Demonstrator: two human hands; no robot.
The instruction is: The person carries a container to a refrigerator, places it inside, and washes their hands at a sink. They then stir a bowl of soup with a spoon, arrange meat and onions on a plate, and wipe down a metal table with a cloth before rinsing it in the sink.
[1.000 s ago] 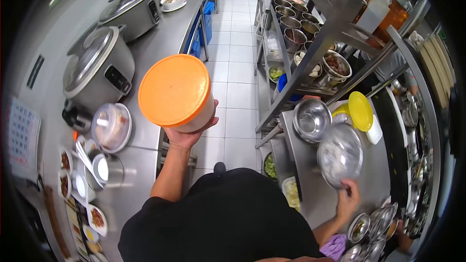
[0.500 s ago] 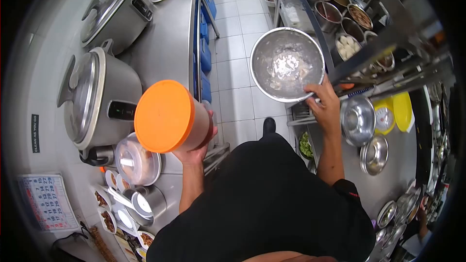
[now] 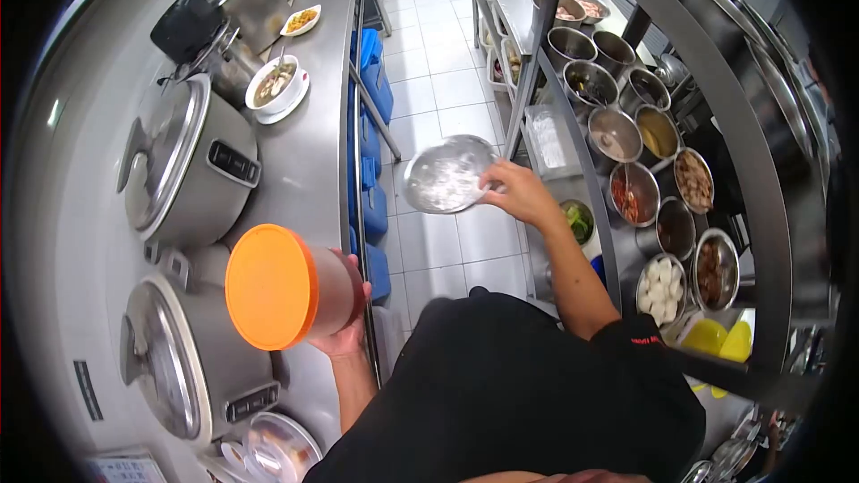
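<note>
My left hand (image 3: 344,335) is wrapped round a translucent plastic container with dark contents (image 3: 338,293), tilted so that its orange lid (image 3: 268,286) faces up and left, over the edge of the left counter. Between thumb and fingers, my right hand (image 3: 519,192) grips the rim of a metal mixing bowl (image 3: 447,174). The bowl is tilted above the tiled aisle, and whitish residue or wet glare shows inside it. Some motion blur softens its inner surface.
Large rice cookers (image 3: 188,161) line the left steel counter (image 3: 309,148), with a soup bowl (image 3: 275,85) farther along. Blue jugs (image 3: 376,94) stand beneath. On the right, a rack post (image 3: 537,63) rises beside metal pots of ingredients (image 3: 615,132). White floor tiles (image 3: 429,259) run between.
The view has moved forward along the aisle. The mixing bowl has shifted left and tilted, still in my right hand. My left hand keeps its hold on the lidded container, now slightly lower.
</note>
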